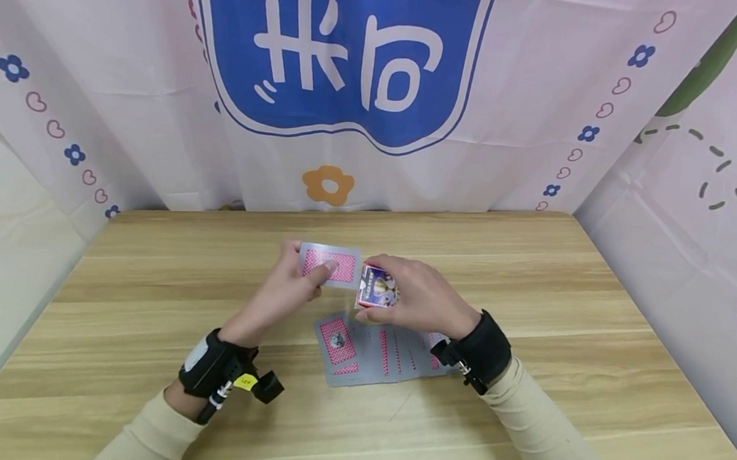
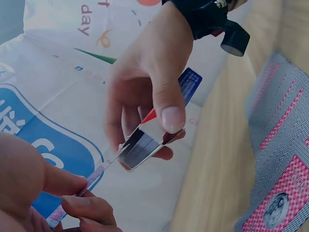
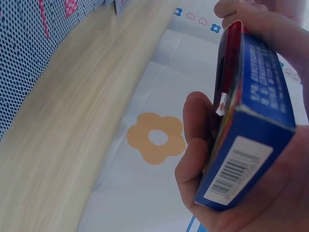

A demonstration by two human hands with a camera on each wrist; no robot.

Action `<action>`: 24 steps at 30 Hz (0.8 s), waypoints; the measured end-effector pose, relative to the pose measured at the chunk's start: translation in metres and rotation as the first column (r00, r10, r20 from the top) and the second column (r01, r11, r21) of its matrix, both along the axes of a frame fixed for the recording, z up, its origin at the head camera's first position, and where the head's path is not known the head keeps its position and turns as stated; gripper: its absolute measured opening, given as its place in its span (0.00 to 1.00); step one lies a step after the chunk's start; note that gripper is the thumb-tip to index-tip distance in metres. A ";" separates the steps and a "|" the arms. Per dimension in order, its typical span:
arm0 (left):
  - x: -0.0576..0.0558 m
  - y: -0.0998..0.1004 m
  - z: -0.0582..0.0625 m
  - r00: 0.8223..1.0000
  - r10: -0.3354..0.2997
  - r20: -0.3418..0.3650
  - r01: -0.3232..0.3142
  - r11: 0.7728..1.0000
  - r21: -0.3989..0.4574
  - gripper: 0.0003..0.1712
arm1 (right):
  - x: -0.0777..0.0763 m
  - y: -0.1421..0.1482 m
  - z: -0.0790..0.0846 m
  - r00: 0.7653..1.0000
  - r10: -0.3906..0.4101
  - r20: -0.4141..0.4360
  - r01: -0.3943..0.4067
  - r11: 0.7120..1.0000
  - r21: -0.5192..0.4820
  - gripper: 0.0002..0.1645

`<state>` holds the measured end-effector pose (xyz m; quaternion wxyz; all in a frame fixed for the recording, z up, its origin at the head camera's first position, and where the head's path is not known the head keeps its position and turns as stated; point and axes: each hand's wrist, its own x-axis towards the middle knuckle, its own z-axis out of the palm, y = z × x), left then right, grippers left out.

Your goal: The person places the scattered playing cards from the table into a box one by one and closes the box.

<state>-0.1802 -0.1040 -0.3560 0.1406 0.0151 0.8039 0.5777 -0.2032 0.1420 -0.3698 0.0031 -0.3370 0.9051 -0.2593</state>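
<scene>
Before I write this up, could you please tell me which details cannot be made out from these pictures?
Head view: the right end of the spread cards, covered by the right hand and wristband.
Head view: the face of the top held card, turned away from the camera.
Left wrist view: how many cards the left hand pinches, seen nearly edge-on, partly behind its fingers.
Right wrist view: the lettering on the blue side of the box, blurred.
</scene>
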 end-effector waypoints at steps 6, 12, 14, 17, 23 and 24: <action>0.003 0.004 -0.005 0.999 -0.040 0.014 0.041 0.999 -0.004 0.31 | 0.000 -0.001 0.001 1.000 -0.017 -0.018 0.017 1.000 -0.014 0.48; 0.005 0.005 -0.007 0.997 -0.077 0.004 0.077 0.996 -0.052 0.30 | 0.001 -0.003 0.002 1.000 -0.007 -0.011 0.007 1.000 -0.021 0.47; 0.006 0.007 -0.009 0.994 -0.106 0.008 0.106 0.991 -0.085 0.28 | 0.002 -0.003 0.001 1.000 0.015 -0.004 -0.015 1.000 -0.015 0.47; 0.006 0.009 -0.011 0.987 -0.159 0.019 0.160 0.981 -0.109 0.25 | 0.003 -0.004 0.000 0.999 0.034 -0.003 -0.034 0.999 -0.006 0.48; 0.004 0.006 -0.007 0.989 -0.143 0.029 0.145 0.985 -0.090 0.22 | 0.001 -0.001 -0.001 1.000 0.010 -0.009 -0.010 1.000 -0.014 0.48; 0.003 0.004 -0.006 0.992 -0.124 0.028 0.126 0.988 -0.093 0.23 | 0.000 -0.001 -0.001 1.000 0.004 -0.007 -0.004 1.000 -0.016 0.49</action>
